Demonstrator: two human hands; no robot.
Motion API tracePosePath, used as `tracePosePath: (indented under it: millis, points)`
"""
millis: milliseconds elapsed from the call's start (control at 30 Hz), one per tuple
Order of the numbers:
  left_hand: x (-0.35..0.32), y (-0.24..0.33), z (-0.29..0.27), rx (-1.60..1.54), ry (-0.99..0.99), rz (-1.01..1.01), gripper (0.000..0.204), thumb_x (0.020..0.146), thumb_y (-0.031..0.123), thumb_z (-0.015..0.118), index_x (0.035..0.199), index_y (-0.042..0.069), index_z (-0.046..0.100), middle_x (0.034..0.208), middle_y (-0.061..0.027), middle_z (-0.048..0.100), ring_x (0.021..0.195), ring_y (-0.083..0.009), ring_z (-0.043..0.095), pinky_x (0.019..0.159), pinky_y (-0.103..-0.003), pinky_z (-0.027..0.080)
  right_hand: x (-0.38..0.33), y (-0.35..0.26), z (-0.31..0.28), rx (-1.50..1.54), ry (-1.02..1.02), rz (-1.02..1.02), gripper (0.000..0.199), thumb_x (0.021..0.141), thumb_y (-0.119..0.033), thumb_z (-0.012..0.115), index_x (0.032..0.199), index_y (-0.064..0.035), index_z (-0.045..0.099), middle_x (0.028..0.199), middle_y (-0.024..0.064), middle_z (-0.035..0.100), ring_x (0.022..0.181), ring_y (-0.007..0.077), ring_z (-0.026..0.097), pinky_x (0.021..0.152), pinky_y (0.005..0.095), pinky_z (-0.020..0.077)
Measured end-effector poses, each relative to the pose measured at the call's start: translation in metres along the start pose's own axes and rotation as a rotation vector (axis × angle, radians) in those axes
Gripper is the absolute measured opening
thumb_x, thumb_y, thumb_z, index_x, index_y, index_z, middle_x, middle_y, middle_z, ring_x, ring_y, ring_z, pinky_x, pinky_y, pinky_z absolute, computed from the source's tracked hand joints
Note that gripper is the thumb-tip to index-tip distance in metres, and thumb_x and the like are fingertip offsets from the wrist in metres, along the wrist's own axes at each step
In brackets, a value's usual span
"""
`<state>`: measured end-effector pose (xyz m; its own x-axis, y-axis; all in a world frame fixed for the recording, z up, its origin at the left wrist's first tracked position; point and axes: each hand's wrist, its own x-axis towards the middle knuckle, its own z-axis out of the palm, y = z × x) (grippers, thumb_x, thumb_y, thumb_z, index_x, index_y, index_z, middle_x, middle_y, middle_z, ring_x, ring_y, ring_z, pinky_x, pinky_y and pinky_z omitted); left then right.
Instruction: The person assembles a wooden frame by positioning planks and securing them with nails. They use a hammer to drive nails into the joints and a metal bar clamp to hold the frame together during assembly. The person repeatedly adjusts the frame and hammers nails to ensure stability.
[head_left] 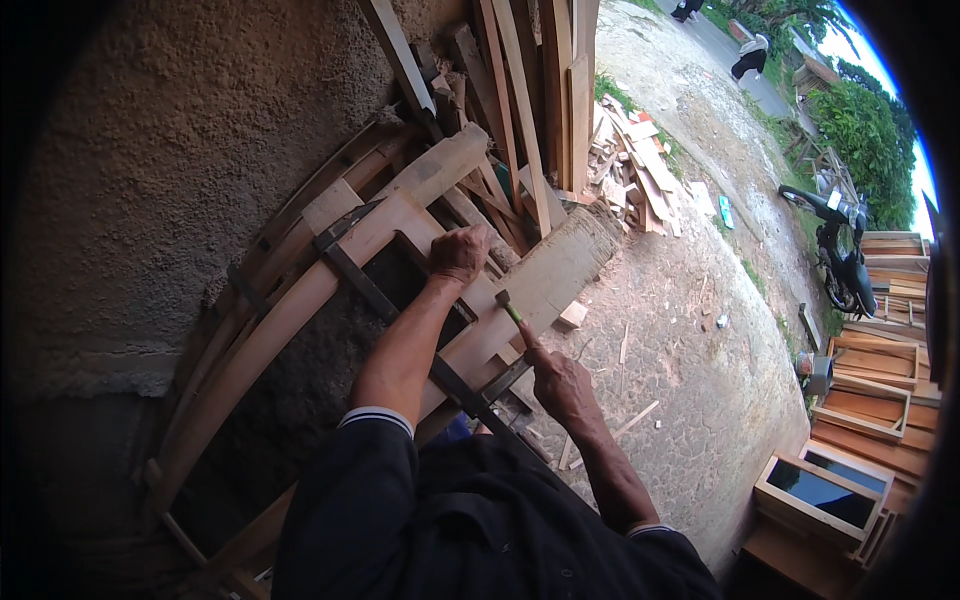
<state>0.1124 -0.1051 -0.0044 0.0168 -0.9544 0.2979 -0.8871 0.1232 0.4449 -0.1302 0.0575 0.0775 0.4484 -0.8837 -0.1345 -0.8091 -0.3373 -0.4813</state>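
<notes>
A wooden frame (385, 225) with a long curved side lies across thick, rough timber (570, 262) in front of me. Two dark metal clamp bars, one upper (358, 280) and one lower (455, 385), cross the frame. My left hand (462, 254) is closed in a fist over the frame's crosspiece; whatever it may grip is hidden under the fingers. In my right hand (563, 385) is a small hammer (514, 312) with a greenish handle, gripped with the index finger along it. Its dark head sits over the frame's lower piece, right of my left hand; contact cannot be made out.
A rough wall (230, 130) stands close on the left. Long boards (560, 100) lean upright at the back, beside a heap of offcuts (645, 175). To the right are a motorcycle (845, 250) and wooden window frames (825, 492). A person (750, 57) is far off on the road.
</notes>
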Motion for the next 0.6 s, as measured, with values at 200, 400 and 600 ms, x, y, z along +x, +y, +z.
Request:
tracePosePath:
  millis: [200,400,600]
  points:
    - [-0.004,0.019,-0.014,-0.177,-0.043,-0.235,0.048,0.103,0.050,0.047,0.091,0.009,0.070,0.084,-0.0172,0.072,0.082,-0.0412,0.069,0.070,-0.050,0.054,0.015,-0.008,-0.008,0.144,0.095,0.107,0.071,0.091,-0.006,0.059,0.157,-0.0249,0.039,0.082,0.0176,0.054,0.076,0.0378,0.060,0.068,0.0489,0.0465]
    - [-0.084,0.074,-0.029,-0.962,-0.397,-0.404,0.080,0.106,0.064,0.029,0.105,-0.003,0.073,0.081,-0.0108,0.072,0.081,-0.0205,0.069,0.076,-0.034,0.054,0.045,-0.020,0.010,0.417,0.369,0.050,0.033,0.095,-0.021,0.066,0.128,-0.0185,0.068,0.089,0.0201,0.062,0.081,0.0399,0.065,0.070,0.0487,0.0509]
    - [-0.116,0.075,-0.026,-1.083,-0.292,-0.444,0.075,0.108,0.059,0.028,0.103,-0.003,0.069,0.087,-0.0091,0.069,0.082,-0.0168,0.064,0.076,-0.033,0.052,0.041,-0.025,0.023,0.368,0.185,0.117,0.019,0.094,-0.021,0.062,0.110,-0.0143,0.069,0.093,0.0213,0.063,0.088,0.0429,0.066,0.074,0.0520,0.0525]
